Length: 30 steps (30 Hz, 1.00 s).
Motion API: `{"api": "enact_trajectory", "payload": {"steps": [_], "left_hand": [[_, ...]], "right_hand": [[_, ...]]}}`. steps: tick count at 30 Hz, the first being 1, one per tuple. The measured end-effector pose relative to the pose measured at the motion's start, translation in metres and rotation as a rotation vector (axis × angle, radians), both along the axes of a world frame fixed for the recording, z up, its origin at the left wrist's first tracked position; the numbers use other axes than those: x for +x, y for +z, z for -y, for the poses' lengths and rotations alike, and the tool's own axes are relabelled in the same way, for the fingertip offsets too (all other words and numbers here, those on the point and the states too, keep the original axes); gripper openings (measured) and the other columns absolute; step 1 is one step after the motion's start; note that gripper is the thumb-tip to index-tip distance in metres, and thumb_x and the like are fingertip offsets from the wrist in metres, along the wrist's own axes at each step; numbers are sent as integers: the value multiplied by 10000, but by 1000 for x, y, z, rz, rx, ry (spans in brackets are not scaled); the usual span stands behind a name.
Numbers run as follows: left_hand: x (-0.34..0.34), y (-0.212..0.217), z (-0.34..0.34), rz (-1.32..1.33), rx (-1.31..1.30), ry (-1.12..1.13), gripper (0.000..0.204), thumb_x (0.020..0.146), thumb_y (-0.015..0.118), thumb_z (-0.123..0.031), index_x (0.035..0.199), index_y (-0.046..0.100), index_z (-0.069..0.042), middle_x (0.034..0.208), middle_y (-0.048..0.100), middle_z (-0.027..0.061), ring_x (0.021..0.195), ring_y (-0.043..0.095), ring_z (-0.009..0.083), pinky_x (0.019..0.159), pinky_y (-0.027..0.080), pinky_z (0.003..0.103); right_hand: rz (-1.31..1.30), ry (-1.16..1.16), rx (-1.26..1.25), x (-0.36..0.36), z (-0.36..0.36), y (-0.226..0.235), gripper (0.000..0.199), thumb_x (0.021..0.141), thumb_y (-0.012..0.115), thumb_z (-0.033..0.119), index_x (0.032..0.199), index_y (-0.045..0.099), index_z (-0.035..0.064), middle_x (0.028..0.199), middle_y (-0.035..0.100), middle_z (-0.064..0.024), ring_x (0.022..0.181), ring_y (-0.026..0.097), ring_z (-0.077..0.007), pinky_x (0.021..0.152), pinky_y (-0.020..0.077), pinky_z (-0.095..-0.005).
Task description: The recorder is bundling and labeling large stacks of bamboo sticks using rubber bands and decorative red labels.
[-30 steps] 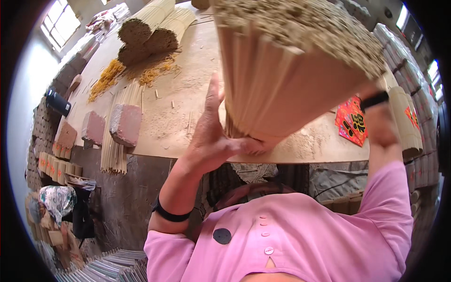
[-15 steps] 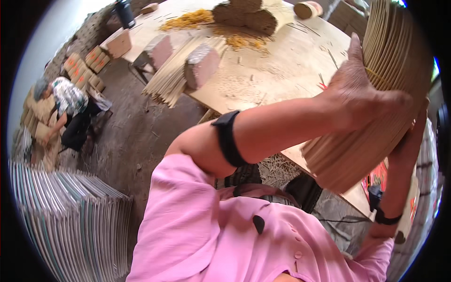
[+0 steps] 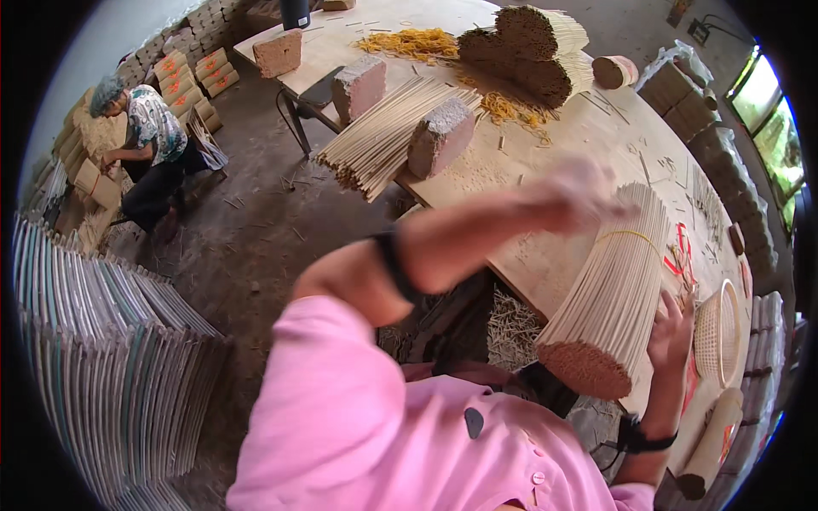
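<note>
Bundled incense sticks (image 3: 615,294), bound by a yellow band, lie on the wooden table (image 3: 545,255) near its edge. Right hand (image 3: 671,334) rests spread fingers against the bundle's side; blurred left hand (image 3: 584,194) is at its far end, grip unclear. A small woven basket (image 3: 718,332) sits just right. Farther off, stacked cardboard boxes (image 3: 198,64) line the wall.

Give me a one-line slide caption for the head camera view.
Left hand and right hand steady a banded bundle of sticks lying on a wooden table.
</note>
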<state>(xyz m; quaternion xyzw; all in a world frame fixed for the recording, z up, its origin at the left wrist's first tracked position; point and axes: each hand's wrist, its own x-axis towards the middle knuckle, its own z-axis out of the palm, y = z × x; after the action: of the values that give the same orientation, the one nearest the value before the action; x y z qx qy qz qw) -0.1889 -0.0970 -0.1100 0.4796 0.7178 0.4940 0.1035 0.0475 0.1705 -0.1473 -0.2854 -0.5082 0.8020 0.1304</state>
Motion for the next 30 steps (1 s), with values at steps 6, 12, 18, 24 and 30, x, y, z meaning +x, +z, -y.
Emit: {"api": "enact_trajectory", "payload": {"steps": [6,12,18,24,30], "left_hand": [[-161,-2,165,-416,-552,844,303,739,724,-302,798,668,-10,743,672,110,648,633,189,635,506,313],[-169,-12,121,-74,-1134,728,437,669,783,-404,757,654,4,704,635,110,659,611,163,609,486,318],[-187,-23,114,253,-1013,667,285,671,764,-258,753,633,-19,690,552,27,570,488,139,504,418,296],[-182,-15,87,270,-924,751,162,648,721,-126,732,606,-48,638,467,8,549,447,154,538,426,298],[-192,-6,76,383,-845,717,38,699,587,15,736,595,9,640,595,96,551,591,189,511,485,334]], "right_hand": [[-66,-385,739,28,-6,-73,456,966,444,344,1259,431,-5,1164,545,-128,1030,542,-154,876,436,-261],[-98,-498,841,19,4,-66,299,938,507,100,1205,484,-34,1138,547,-107,1052,525,-152,940,404,-271],[-127,-472,834,29,-19,-60,299,923,511,60,1204,489,-38,1176,543,-119,1103,510,-170,963,387,-284],[-137,-442,835,33,-32,-52,309,908,516,36,1206,488,-41,1217,534,-129,1129,508,-190,988,372,-306],[-107,-369,845,39,-42,-43,328,904,521,41,1218,474,-44,1226,529,-136,1140,506,-196,994,371,-315]]}}
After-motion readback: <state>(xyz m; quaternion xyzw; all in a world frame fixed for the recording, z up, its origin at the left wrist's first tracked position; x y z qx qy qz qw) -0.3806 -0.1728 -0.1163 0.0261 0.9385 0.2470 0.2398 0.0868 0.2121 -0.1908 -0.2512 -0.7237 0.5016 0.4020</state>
